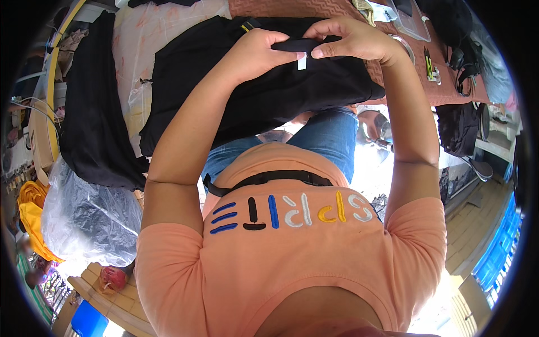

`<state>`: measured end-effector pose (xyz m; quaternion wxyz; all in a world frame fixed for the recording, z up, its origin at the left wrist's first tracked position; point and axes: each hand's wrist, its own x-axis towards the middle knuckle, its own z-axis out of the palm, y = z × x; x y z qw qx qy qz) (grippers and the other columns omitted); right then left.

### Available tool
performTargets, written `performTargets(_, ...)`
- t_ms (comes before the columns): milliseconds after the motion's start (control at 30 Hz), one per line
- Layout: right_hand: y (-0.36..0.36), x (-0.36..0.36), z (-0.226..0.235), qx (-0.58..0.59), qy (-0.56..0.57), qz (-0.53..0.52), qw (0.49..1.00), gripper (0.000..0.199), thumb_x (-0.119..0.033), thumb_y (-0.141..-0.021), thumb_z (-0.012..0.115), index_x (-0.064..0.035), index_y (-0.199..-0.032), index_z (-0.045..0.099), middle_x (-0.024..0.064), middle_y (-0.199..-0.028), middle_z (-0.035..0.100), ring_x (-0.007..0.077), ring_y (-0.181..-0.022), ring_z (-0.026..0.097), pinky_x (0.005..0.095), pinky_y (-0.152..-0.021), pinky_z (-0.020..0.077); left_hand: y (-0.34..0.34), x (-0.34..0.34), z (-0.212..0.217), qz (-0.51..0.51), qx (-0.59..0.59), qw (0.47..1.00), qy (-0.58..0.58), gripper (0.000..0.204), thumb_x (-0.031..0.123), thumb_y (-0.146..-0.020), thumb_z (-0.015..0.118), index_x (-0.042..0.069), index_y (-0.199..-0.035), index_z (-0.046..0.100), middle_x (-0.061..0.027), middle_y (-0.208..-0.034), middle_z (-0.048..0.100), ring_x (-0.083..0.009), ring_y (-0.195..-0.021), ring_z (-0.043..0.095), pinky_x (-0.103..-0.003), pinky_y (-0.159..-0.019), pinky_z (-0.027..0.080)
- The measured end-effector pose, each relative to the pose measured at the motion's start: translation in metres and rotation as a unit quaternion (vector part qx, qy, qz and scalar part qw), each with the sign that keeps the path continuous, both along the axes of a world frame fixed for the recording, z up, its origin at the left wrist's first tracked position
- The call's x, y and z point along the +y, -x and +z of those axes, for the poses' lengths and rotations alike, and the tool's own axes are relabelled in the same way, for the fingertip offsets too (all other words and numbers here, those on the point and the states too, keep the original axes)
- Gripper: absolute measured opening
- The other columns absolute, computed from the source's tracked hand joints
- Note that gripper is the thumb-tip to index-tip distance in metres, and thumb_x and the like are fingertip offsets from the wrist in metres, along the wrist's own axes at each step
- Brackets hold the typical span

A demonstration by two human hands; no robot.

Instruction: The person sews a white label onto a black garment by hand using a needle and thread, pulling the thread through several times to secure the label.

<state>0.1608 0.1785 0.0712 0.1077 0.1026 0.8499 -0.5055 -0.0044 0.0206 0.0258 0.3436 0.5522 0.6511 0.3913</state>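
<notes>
A black garment point(236, 104) lies spread over the near side of the table and droops toward my lap. My left hand point(259, 54) pinches the garment's folded band between thumb and fingers. Just across from it, my right hand point(355, 42) grips the same band with thumb and forefinger. Between my two thumbs a small white label point(302, 61) hangs from the band. A black-and-yellow tag point(250, 24) sticks out behind my left hand. The undersides of the band and some fingertips are hidden.
Another length of black cloth point(92, 95) drapes at the left beside a plastic-covered surface point(132, 50). Yellow-green thread snips point(429, 66) lie on the reddish-brown table cover point(452, 92) at the right, near a clear plastic container point(411, 21). A clear plastic bag point(90, 216) bulges at the lower left.
</notes>
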Motion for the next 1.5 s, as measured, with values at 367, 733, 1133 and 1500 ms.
performTargets(367, -0.004, 0.006, -0.011, 0.005, 0.042, -0.042, 0.998, 0.017, -0.019, -0.093, 0.057, -0.0025, -0.093, 0.058, -0.0058, -0.079, 0.054, 0.0024, -0.075, 0.047, 0.0201, -0.069, 0.0404, 0.000, 0.001, 0.016, -0.050, -0.105, 0.987, 0.110, 0.030, 0.032, -0.082, 0.070, 0.003, -0.091, 0.069, 0.0057, -0.064, 0.055, -0.0017, -0.060, 0.046, -0.019, -0.058, 0.036)
performTargets(733, -0.002, 0.007, -0.013, 0.064, -0.013, -0.034, 0.997, 0.019, -0.021, -0.094, 0.055, -0.0020, -0.097, 0.058, -0.0043, -0.082, 0.055, 0.0041, -0.079, 0.047, 0.0207, -0.074, 0.0403, -0.002, -0.003, 0.009, 0.052, 0.050, 0.979, -0.191, 0.042, 0.030, -0.079, 0.072, 0.003, -0.110, 0.061, -0.0014, -0.080, 0.064, -0.0093, -0.073, 0.057, -0.023, -0.072, 0.045)
performTargets(1133, -0.005, -0.019, 0.025, 0.125, -0.070, -0.001, 0.990, 0.017, -0.014, -0.089, 0.060, 0.0005, -0.097, 0.058, 0.0044, -0.084, 0.058, 0.0133, -0.080, 0.053, 0.0279, -0.075, 0.0434, -0.024, -0.023, 0.027, 0.025, -0.382, 0.912, 0.143, 0.077, 0.060, -0.090, 0.043, 0.002, -0.138, 0.030, -0.0128, -0.090, 0.067, -0.0110, -0.069, 0.063, -0.020, -0.061, 0.048)
performTargets(1500, 0.020, -0.015, 0.143, 0.424, -0.621, -0.159, 0.640, 0.019, -0.003, -0.078, 0.064, 0.0002, -0.096, 0.062, 0.0139, -0.086, 0.061, 0.0292, -0.086, 0.058, 0.0341, -0.076, 0.0454, 0.003, 0.071, 0.160, 0.099, -0.179, 0.883, -0.422, 0.029, 0.006, -0.088, 0.059, -0.001, -0.115, 0.061, -0.0012, -0.094, 0.065, -0.0054, -0.079, 0.056, -0.017, -0.071, 0.045)
